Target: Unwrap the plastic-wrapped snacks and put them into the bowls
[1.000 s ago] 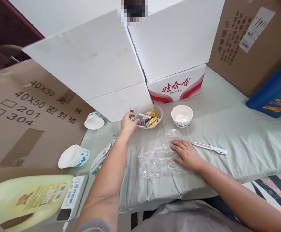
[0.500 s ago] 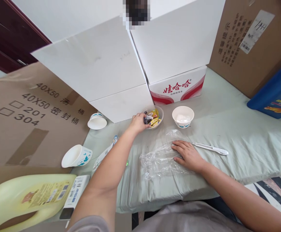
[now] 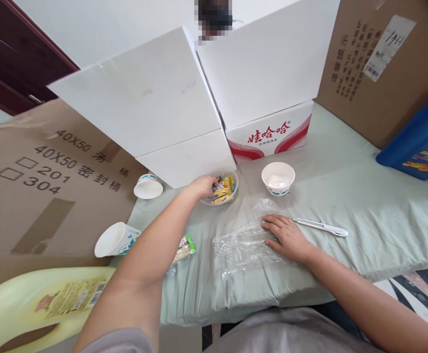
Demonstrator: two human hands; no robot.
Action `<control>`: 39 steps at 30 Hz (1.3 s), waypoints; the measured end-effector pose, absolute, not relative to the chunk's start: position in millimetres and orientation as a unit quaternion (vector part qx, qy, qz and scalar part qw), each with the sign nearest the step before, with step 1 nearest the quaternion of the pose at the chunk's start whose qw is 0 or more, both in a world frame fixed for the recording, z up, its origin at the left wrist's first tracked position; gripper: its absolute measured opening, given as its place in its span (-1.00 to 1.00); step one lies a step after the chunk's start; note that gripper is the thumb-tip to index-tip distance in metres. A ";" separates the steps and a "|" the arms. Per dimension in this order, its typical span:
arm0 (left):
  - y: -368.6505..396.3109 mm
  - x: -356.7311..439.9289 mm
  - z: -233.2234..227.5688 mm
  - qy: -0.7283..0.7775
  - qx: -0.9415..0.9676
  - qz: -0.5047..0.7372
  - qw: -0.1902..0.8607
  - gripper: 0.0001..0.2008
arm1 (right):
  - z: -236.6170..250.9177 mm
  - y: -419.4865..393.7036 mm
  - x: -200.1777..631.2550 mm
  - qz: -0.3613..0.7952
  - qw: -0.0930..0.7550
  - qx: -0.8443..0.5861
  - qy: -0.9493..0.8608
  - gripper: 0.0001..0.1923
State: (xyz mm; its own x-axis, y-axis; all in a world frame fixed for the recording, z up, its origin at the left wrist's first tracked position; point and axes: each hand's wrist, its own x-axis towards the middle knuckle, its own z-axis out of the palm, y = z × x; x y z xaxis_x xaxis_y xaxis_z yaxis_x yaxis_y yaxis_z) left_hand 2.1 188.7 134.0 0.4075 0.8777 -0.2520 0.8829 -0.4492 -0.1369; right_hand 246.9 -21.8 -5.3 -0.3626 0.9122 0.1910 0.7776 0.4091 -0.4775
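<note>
Sweets (image 3: 221, 193), mostly in yellow wrappers, are heaped in a clear bowl (image 3: 237, 187) on the cloth-covered tabletop (image 3: 349, 196), just in front of a white carton (image 3: 186, 159). The clear bowl is reached into from its left side by the left hand (image 3: 203, 186), whose fingers are bent down beside a dark wrapper (image 3: 219, 178); whether that grip is closed on anything cannot be told, as the fingertips are hidden. The clear bowl, likely light, could be tipped or dragged if its rim were caught by the wrist, and sweets could be spilled if too many were lifted at once.

Nearer the body, clear film (image 3: 234, 250) is covered at one side by the right hand (image 3: 287, 239), its grip open and laid flat, with nothing clasped. The film could be bunched by a shift of the palm. A cutter (image 3: 320, 226) is pointed towards the knuckles; whether its blade is out cannot be made out, but a nick could be caused by a sideways sweep.

Farther left, a packet (image 3: 186, 246) is partly hidden by the left forearm (image 3: 155, 250), and a tipped paper cup (image 3: 114, 239) could be brushed by it.
</note>
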 end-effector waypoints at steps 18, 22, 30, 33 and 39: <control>178.9 6.1 129.3 0.548 0.799 -0.245 -0.023 -0.60 | -11.1 -21.8 247.3 0.142 0.221 -0.522 -0.811 -0.56; 183.6 -2.6 129.8 0.557 0.804 -0.209 0.004 -0.58 | -11.7 -22.3 247.6 0.142 0.224 -0.524 -0.810 -0.57; 201.3 -14.7 139.9 0.570 0.817 -0.074 -0.044 -0.59 | -11.5 -21.4 247.8 0.149 0.229 -0.522 -0.808 -0.57; 202.6 -3.0 124.6 0.563 0.823 -0.055 -0.041 -0.65 | -11.2 -21.4 248.0 0.145 0.230 -0.521 -0.809 -0.58; 206.9 18.8 95.1 0.542 0.839 -0.039 0.022 -0.69 | -8.3 -21.7 248.1 0.141 0.229 -0.516 -0.814 -0.59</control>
